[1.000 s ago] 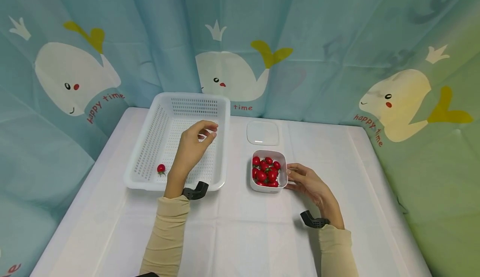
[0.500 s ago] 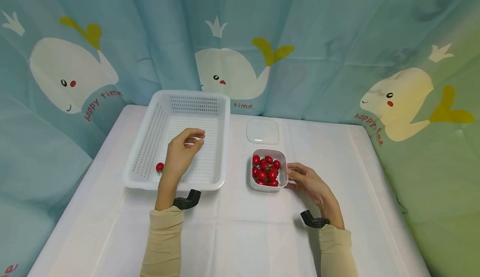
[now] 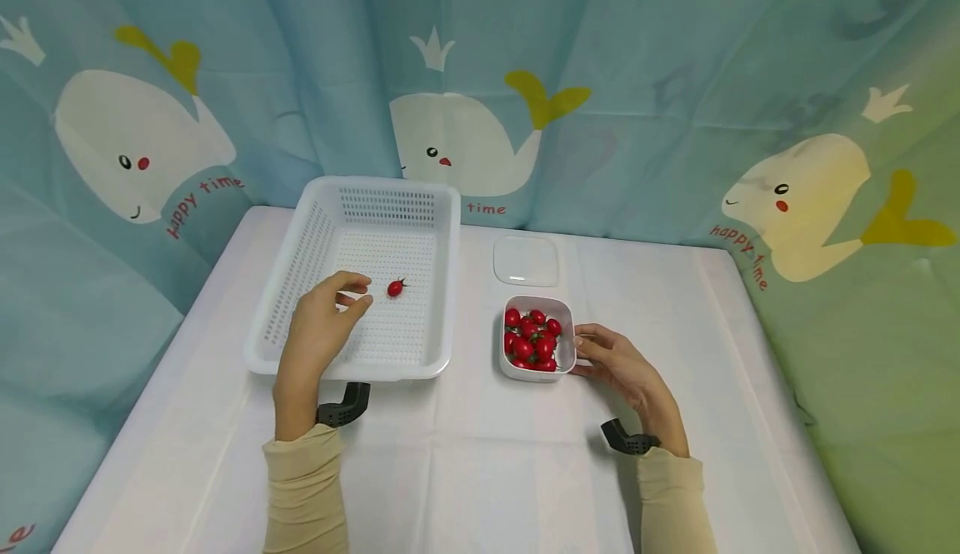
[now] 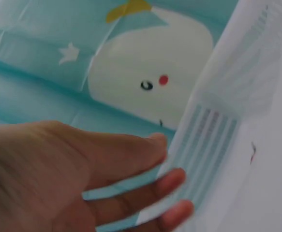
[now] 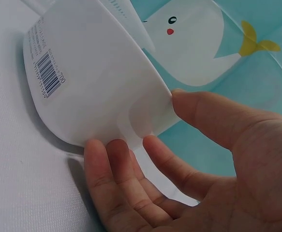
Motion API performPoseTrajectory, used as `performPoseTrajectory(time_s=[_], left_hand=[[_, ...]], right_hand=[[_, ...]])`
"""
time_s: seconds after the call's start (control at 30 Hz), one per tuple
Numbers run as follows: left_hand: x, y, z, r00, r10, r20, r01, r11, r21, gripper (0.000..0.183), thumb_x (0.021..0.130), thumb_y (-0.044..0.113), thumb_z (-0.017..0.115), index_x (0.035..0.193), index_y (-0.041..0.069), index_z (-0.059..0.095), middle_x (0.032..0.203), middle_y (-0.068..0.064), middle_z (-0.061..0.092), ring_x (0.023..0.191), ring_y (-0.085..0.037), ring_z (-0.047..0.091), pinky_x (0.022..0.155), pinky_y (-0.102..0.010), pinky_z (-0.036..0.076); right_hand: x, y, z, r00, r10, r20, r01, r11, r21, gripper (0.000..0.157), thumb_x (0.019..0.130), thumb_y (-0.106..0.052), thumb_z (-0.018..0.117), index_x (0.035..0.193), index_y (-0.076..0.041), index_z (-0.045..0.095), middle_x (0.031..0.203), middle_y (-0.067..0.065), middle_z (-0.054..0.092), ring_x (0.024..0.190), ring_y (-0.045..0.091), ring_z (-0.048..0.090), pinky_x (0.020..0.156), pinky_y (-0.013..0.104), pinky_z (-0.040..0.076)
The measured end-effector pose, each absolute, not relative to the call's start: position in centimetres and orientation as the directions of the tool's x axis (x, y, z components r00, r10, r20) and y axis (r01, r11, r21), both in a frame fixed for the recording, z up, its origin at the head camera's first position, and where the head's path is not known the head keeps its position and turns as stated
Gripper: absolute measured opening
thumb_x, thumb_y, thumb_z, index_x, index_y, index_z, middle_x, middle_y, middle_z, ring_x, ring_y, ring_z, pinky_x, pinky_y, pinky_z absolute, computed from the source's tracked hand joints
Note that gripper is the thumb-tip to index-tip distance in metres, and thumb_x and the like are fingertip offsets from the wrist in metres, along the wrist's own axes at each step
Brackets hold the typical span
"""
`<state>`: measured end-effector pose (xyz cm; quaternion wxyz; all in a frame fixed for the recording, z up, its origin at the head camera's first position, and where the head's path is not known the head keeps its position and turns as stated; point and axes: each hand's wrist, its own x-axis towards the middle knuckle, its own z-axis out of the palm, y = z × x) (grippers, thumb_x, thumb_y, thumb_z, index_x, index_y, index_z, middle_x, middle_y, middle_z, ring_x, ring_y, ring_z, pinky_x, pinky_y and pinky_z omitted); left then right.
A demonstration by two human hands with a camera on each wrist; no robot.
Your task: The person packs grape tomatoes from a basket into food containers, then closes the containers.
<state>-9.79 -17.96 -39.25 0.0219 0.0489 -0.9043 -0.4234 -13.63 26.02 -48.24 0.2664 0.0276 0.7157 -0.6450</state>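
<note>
My left hand [image 3: 318, 321] hovers over the left part of a white perforated basket [image 3: 450, 304], fingers loosely bent with a gap between thumb and fingertips and nothing held. To the right of its fingertips, one cherry tomato [image 3: 395, 287] with a green stem lies on the basket floor. My right hand [image 3: 626, 371] holds the right side of a small white square box [image 3: 536, 376]. In the right wrist view the thumb is at the rim and the fingertips lie against the outer wall. Several red cherry tomatoes [image 3: 532, 341] fill much of the box.
A clear flat lid [image 3: 526, 261] lies behind the box on the white-covered table [image 3: 495, 487]. A curtain [image 3: 637, 162] with whale prints hangs along the back and both sides. The barcode label [image 5: 49, 72] shows on the box's side.
My left hand has moved left and toward me across the basket, uncovering one cherry tomato and covering the spot where another showed at the lower left. The right hand and box stay put.
</note>
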Motion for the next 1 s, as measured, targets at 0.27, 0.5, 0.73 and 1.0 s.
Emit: performPoseTrajectory(time_s=[0.27,0.5,0.73,1.0], left_hand=[[-9.5,-19.6,-39.8,-0.983,-0.139,-0.123,-0.185,0.693,0.697,0.04,0.103,0.02,0.062,0.14,0.003,0.06,0.136,-0.023,0.066,0.119,-0.041,0.063,0.089,-0.049,0.051],[-9.4,-20.4,-40.1,-0.973,-0.116,-0.198,-0.216,0.752,0.623,0.044,0.102,0.02,0.062,0.141,-0.001,0.057,0.135,-0.028,0.064,0.121,-0.045,0.061,0.095,-0.057,0.05],[-9.3,-20.9,-40.1,-0.965,-0.099,-0.243,-0.223,0.797,0.562,0.047,0.101,0.02,0.063,0.141,-0.003,0.055,0.134,-0.029,0.063,0.12,-0.046,0.062,0.093,-0.058,0.051],[-9.4,-20.8,-40.4,-0.952,-0.097,-0.291,-0.214,0.889,0.405,0.05,0.095,0.015,0.071,0.137,-0.008,0.057,0.117,-0.031,0.069,0.097,-0.041,0.066,0.076,-0.051,0.056]], right_hand=[[-13.6,25.9,-48.0,-0.855,-0.297,-0.425,0.387,0.18,-0.904,0.051,0.105,-0.022,0.062,0.145,0.005,0.045,0.131,0.009,0.06,0.111,0.016,0.066,0.098,0.035,0.06],[-13.6,25.9,-48.1,-0.854,-0.293,-0.43,0.387,0.195,-0.901,0.053,0.105,-0.023,0.062,0.147,0.004,0.044,0.134,0.012,0.059,0.112,0.016,0.067,0.099,0.036,0.06],[-13.7,25.9,-48.1,-0.856,-0.286,-0.431,0.387,0.201,-0.9,0.054,0.105,-0.025,0.064,0.147,0.004,0.044,0.134,0.012,0.059,0.113,0.017,0.066,0.1,0.038,0.06],[-13.6,25.8,-48.1,-0.859,-0.284,-0.426,0.381,0.202,-0.902,0.052,0.106,-0.023,0.061,0.147,0.004,0.044,0.136,0.014,0.058,0.113,0.017,0.065,0.099,0.037,0.06]])
